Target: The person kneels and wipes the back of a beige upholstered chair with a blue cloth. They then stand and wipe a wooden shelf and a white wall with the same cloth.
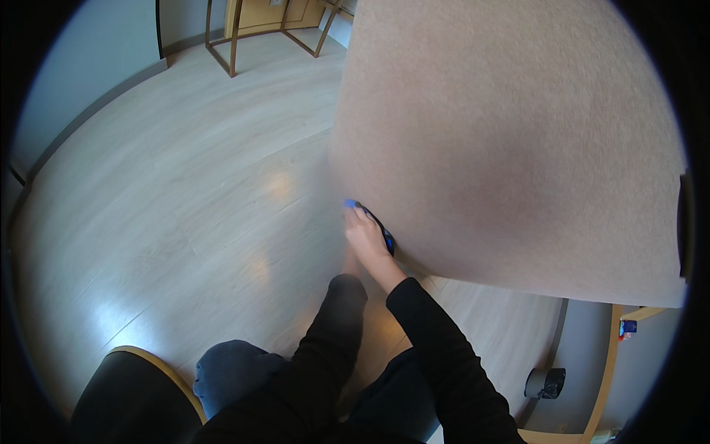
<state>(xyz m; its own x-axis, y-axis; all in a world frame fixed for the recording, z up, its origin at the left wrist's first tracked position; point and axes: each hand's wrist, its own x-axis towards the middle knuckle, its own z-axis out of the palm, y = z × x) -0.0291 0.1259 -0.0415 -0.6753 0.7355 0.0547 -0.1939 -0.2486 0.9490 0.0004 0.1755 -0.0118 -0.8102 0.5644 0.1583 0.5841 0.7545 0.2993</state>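
Observation:
A large beige, fabric-covered surface fills the upper right. At its lower left edge my right hand presses on a small blue and black object, with the fingers curled over it. The object is mostly hidden by the hand, so its kind is unclear. My left hand sits just below and behind the right wrist. Only a sliver of it shows, and I cannot make out its fingers. Both forearms wear black sleeves and rise from the lower edge.
Pale wood flooring spreads to the left. A black chair with a wooden rim stands at the lower left. Thin-legged brown frames stand at the top. A small bin with a black bag and a wooden shelf edge are at the lower right.

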